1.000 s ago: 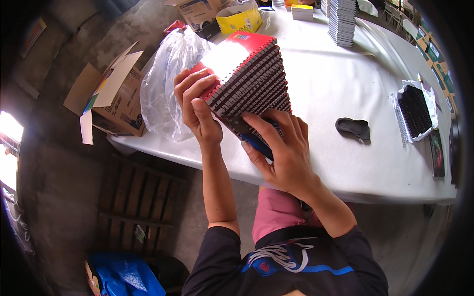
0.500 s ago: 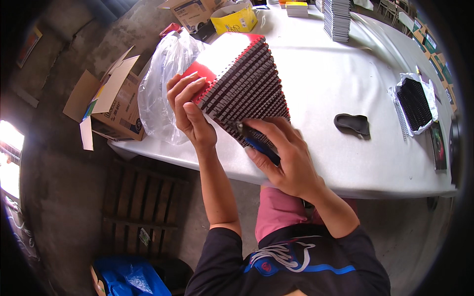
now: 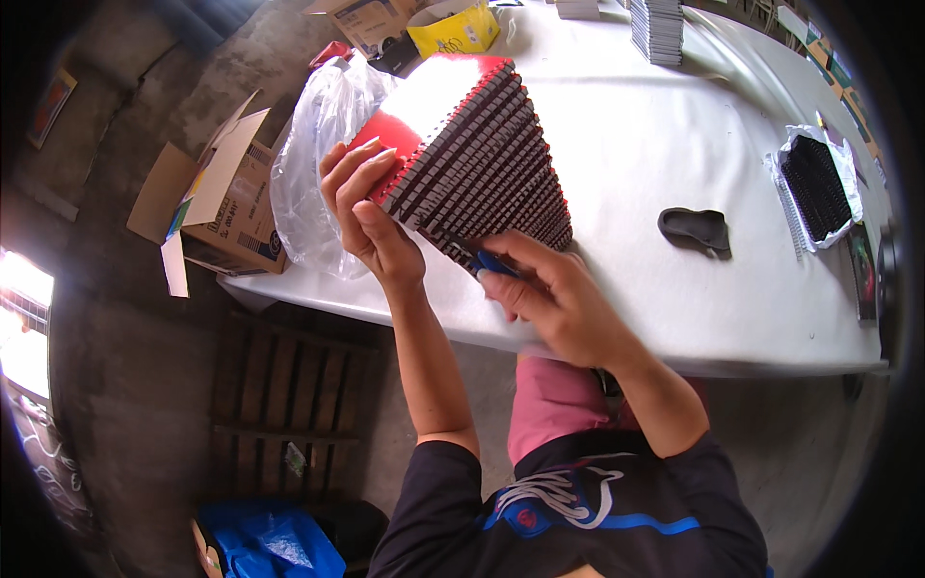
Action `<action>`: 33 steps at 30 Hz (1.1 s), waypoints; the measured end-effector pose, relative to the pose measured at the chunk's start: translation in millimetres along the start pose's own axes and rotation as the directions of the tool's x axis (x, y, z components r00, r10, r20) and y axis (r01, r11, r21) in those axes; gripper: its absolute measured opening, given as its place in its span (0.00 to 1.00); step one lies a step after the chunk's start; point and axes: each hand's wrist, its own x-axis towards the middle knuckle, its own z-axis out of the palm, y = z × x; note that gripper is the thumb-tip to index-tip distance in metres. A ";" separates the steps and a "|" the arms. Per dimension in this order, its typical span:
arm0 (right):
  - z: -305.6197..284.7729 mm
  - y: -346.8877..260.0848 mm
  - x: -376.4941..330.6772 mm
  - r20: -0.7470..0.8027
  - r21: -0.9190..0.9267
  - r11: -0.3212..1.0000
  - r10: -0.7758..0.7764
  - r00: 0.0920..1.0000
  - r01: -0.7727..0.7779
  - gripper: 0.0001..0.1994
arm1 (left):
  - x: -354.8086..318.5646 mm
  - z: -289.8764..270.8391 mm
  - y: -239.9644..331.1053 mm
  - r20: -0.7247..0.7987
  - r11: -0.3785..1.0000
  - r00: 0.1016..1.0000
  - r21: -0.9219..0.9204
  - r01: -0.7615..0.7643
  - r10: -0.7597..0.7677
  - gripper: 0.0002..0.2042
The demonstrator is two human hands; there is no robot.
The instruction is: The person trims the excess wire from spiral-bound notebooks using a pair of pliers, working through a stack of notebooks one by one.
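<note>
Red-covered stack of spiral notebooks point(image 3: 472, 154), two hands: left hand point(image 3: 371, 217), right hand point(image 3: 554, 299).

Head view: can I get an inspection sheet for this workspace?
Surface: white table.
Job's things: fanned stack of red-covered, spiral-bound notebooks standing on the table; blue tool.
Clutter: dark curved object, tray of black coils, grey stack, yellow bag.
Hands: left hand steadies the stack's left edge; right hand holds the blue tool against the bindings.
Cables: nothing seen.
Surroundings: clear plastic bag, cardboard box, wooden pallet.
</note>
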 end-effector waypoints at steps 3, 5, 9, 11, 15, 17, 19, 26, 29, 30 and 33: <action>-15.3 -4.2 2.2 0.228 0.353 0.888 0.222 0.948 -0.293 0.17 | 0.7 0.0 0.9 0.003 1.000 1.000 0.012 -0.017 0.017 0.24; -7.3 3.9 -1.5 -0.046 -0.076 0.992 -0.108 0.993 0.104 0.18 | 0.9 0.9 -0.1 -0.008 1.000 1.000 0.011 -0.011 0.011 0.24; 0.2 13.9 -8.2 -0.147 -0.753 0.599 -0.556 0.818 0.273 0.18 | 3.4 -0.8 -2.0 -0.023 1.000 1.000 -0.004 0.009 -0.009 0.24; 1.2 16.8 -7.3 -0.145 -0.771 0.583 -0.551 0.822 0.255 0.20 | 2.8 0.9 -1.4 -0.016 1.000 1.000 -0.004 0.005 -0.005 0.24; 5.8 22.3 -2.6 -0.106 -0.811 0.532 -0.544 0.832 0.245 0.20 | 2.0 2.0 -0.8 -0.008 1.000 1.000 0.006 0.003 -0.003 0.24; 6.5 22.5 -2.3 -0.095 -0.760 0.595 -0.499 0.862 0.260 0.19 | 2.6 1.1 -0.5 -0.009 1.000 1.000 0.010 0.009 -0.008 0.24; 6.6 24.5 -0.8 -0.106 -0.640 0.705 -0.476 0.873 0.307 0.17 | 3.1 1.8 0.1 -0.012 1.000 1.000 0.020 0.008 -0.008 0.24; -12.6 18.3 7.0 0.055 0.247 0.968 0.031 0.998 -0.044 0.15 | 2.7 2.1 0.6 0.002 0.999 1.000 0.038 -0.020 0.019 0.25; -3.1 24.7 2.7 -0.162 -0.340 0.891 -0.372 0.914 0.302 0.16 | 3.3 0.8 0.3 0.008 0.999 1.000 0.034 -0.015 0.014 0.25; -2.5 21.7 -0.7 -0.176 -0.482 0.822 -0.430 0.886 0.303 0.17 | 3.3 1.0 -0.9 0.003 1.000 1.000 0.028 -0.014 0.013 0.25; -0.6 20.1 -7.0 -0.158 -0.751 0.605 -0.553 0.818 0.265 0.19 | 4.6 0.6 -1.3 -0.005 0.999 1.000 0.027 -0.021 0.021 0.24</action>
